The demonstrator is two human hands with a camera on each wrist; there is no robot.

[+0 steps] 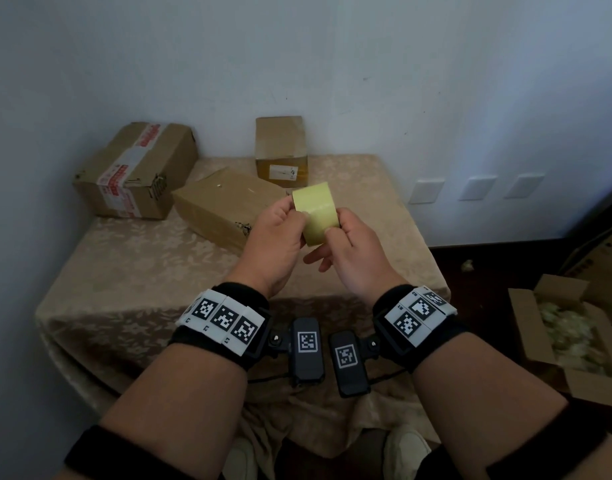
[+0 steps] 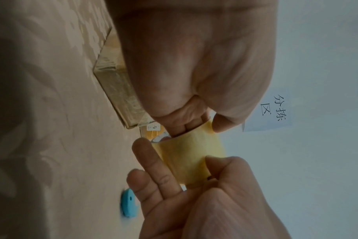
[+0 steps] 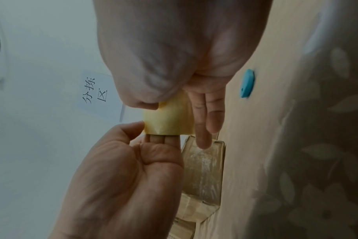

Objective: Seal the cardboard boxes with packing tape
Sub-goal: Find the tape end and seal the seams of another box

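Pale walls meet behind a desk (image 1: 131,258) draped in a beige leaf-patterned cloth, and three brown cardboard boxes sit toward the top of the head view: a red-and-white-taped one (image 1: 135,169) at upper left, a flat one (image 1: 221,206) just left of your hands, and a small upright one (image 1: 281,150) against the wall. An open carton of pale filler (image 1: 571,341) lies on the floor at lower right. A small blue plastic object (image 2: 130,204) rests on the cloth.

You hold the pale yellow roll of packing tape (image 1: 315,213) in the air at centre frame, above the desk and apart from every box. It looks light and stiff as a ring, with a slick outer wrap, so the free end may be hard to find; grip it through the core and across the face.

Your left hand (image 1: 276,244) has fingers (image 2: 183,127) tucked inside the core with the thumb on the rim. Your right hand (image 1: 353,251) pinches the roll's near edge with thumb and forefinger, while its other fingers (image 2: 151,171) stay extended and loose.
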